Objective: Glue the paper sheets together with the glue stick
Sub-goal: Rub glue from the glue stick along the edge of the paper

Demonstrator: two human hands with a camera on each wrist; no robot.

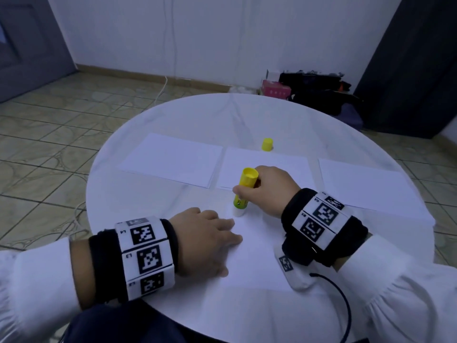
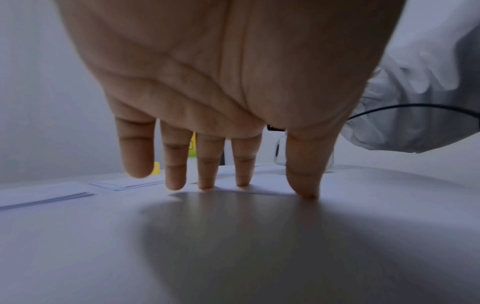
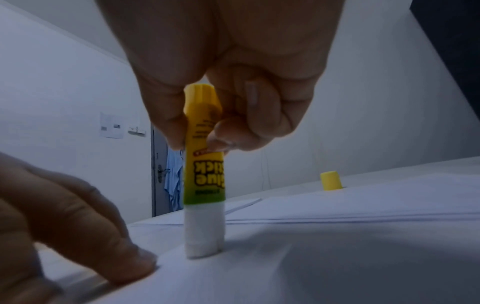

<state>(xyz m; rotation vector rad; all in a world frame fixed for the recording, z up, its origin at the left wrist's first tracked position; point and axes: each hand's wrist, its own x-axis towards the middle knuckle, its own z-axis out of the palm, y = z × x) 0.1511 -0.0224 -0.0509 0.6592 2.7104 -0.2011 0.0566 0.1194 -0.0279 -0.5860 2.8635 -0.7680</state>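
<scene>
My right hand (image 1: pixel 257 188) grips a yellow glue stick (image 1: pixel 243 191) upside down. Its white glue end (image 3: pixel 203 232) presses on the near paper sheet (image 1: pixel 247 266), close to the sheet's far edge. My left hand (image 1: pixel 210 241) lies flat on the same sheet, just left of the stick, fingers straight (image 2: pixel 205 164) and fingertips touching the paper. The yellow cap (image 1: pixel 267 144) stands upright on the table, beyond the middle sheet (image 1: pixel 284 164). Two more paper stacks lie at the left (image 1: pixel 170 159) and the right (image 1: pixel 371 184).
The round white table (image 1: pixel 148 206) stands on a tiled floor. A black cable (image 1: pixel 346 310) runs from my right wrist over the table's near edge. Bags and a pink box (image 1: pixel 274 89) sit on the floor by the far wall.
</scene>
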